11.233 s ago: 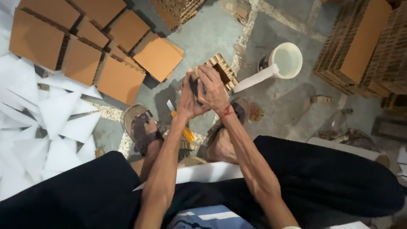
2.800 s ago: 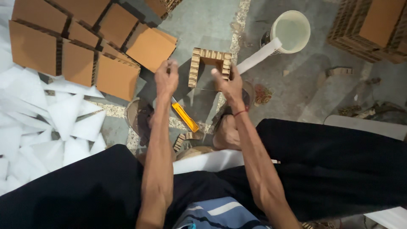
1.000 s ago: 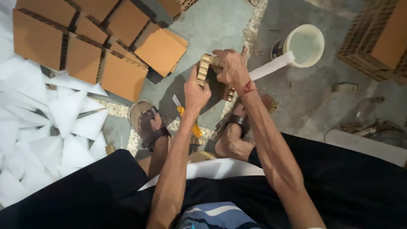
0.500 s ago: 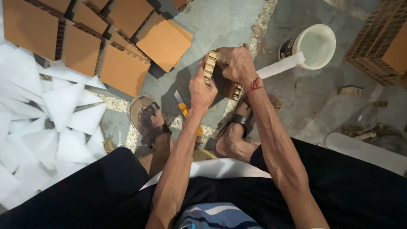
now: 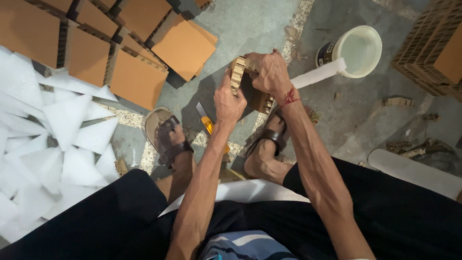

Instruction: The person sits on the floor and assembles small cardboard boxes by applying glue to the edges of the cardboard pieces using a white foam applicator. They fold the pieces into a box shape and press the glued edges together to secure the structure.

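Both hands have closed back on the cardboard frame (image 5: 245, 84) — left hand (image 5: 230, 102) and right hand (image 5: 269, 72) now grasp it. The white bucket (image 5: 360, 50) holds pale liquid — a white roll (image 5: 317, 73) touches its rim.

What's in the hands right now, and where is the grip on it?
Both hands hold one honeycomb cardboard piece. The left hand grips its left ribbed edge; the right hand covers its top edge.
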